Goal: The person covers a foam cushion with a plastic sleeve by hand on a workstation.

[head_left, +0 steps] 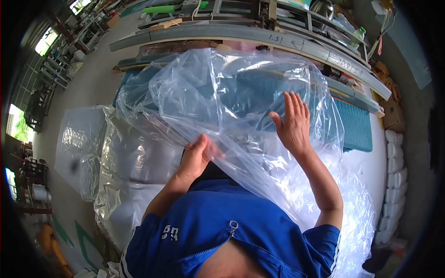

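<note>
A large, crumpled sheet of clear plastic film (185,88) spreads in front of me and drapes down toward my body. My left hand (198,155) pinches its near edge, thumb on top and the other fingers partly hidden behind the film. Farther right, my right hand (295,123) is open with fingers stretched out, lying on or just over the film; whether it touches, I cannot tell. Under the film shows a teal ribbed cloth (354,125), which reaches out to the right.
Behind the cloth runs a long grey metal rail (320,53) with handwritten marks. Plastic-wrapped white bundles (153,160) lie at my left, with more shiny film (354,208) at my right. White packs (394,180) are stacked by the right wall. A metal kettle (322,8) stands at the back.
</note>
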`<state>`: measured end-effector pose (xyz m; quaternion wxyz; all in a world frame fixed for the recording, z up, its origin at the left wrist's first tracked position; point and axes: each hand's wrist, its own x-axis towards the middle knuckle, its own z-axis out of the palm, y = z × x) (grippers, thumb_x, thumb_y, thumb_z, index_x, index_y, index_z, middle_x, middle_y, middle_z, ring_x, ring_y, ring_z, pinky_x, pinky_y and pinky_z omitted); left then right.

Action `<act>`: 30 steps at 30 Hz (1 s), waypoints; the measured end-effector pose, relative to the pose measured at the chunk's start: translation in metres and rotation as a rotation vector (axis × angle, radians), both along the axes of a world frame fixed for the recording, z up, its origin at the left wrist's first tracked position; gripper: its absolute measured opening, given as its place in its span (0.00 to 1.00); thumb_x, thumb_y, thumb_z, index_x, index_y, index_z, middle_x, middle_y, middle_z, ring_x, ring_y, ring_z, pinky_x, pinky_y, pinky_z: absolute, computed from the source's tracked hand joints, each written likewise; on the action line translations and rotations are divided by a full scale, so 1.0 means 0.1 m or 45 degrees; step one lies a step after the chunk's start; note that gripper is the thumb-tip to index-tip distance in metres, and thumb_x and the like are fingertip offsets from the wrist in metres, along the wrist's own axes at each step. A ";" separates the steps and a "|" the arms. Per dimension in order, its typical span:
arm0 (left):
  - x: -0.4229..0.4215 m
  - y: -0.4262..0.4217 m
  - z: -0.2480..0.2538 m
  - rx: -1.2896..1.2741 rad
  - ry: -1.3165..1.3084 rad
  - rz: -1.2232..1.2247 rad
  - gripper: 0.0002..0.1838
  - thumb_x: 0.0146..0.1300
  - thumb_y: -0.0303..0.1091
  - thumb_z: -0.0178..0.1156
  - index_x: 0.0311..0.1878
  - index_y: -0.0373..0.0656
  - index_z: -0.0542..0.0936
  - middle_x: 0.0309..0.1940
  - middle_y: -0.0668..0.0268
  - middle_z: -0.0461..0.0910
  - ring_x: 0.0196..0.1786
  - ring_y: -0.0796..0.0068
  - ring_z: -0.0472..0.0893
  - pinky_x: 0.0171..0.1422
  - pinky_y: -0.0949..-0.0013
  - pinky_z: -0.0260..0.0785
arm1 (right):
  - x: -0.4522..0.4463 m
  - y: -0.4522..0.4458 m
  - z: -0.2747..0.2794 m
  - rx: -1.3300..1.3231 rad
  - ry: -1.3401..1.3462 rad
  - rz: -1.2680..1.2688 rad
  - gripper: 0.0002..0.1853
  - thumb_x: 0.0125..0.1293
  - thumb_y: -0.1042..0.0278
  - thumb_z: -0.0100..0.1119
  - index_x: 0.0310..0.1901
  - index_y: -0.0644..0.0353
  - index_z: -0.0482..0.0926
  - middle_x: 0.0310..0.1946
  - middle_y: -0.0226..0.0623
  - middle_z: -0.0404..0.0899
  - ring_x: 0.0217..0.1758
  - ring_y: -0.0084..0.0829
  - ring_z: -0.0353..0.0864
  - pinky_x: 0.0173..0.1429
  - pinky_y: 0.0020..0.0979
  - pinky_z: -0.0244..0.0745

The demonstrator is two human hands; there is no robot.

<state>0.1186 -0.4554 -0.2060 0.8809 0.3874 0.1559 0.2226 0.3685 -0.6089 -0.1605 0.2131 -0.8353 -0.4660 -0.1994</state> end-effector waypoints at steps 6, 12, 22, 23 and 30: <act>-0.34 0.13 0.39 -0.084 0.192 0.063 0.20 0.67 0.54 0.50 0.23 0.53 0.65 0.12 0.76 0.56 0.08 0.85 0.51 0.13 0.75 0.45 | 1.00 -0.12 -0.48 -0.289 0.008 0.022 0.38 0.67 0.37 0.34 0.64 0.65 0.61 0.66 0.47 0.60 0.71 0.42 0.54 0.71 0.42 0.47; -0.47 0.18 0.41 -0.116 0.287 -0.028 0.21 0.68 0.53 0.49 0.22 0.53 0.64 0.12 0.76 0.55 0.08 0.83 0.50 0.14 0.74 0.45 | 1.08 -0.08 -0.39 -0.139 -0.256 0.207 0.26 0.67 0.48 0.46 0.53 0.64 0.74 0.54 0.45 0.74 0.60 0.42 0.70 0.61 0.39 0.63; -0.33 0.34 0.65 -0.131 0.278 0.184 0.16 0.66 0.50 0.53 0.27 0.52 0.70 0.15 0.77 0.57 0.12 0.85 0.52 0.16 0.75 0.47 | 1.21 0.00 -0.40 0.069 -0.473 -0.031 0.15 0.64 0.54 0.55 0.24 0.54 0.73 0.19 0.32 0.74 0.26 0.35 0.78 0.30 0.36 0.72; -0.33 0.37 0.69 -0.041 0.314 0.272 0.15 0.67 0.50 0.52 0.28 0.52 0.71 0.14 0.78 0.56 0.12 0.86 0.52 0.16 0.75 0.47 | 1.26 0.00 -0.41 0.097 -0.506 -0.037 0.17 0.64 0.53 0.55 0.22 0.53 0.71 0.18 0.31 0.73 0.24 0.35 0.78 0.27 0.35 0.72; -0.58 0.43 0.10 0.462 0.092 0.216 0.37 0.61 0.61 0.52 0.62 0.40 0.65 0.56 0.58 0.71 0.59 0.62 0.70 0.63 0.54 0.63 | 1.60 -0.07 -0.41 0.085 -0.572 -0.177 0.17 0.63 0.53 0.57 0.21 0.52 0.71 0.17 0.31 0.73 0.20 0.36 0.78 0.23 0.36 0.72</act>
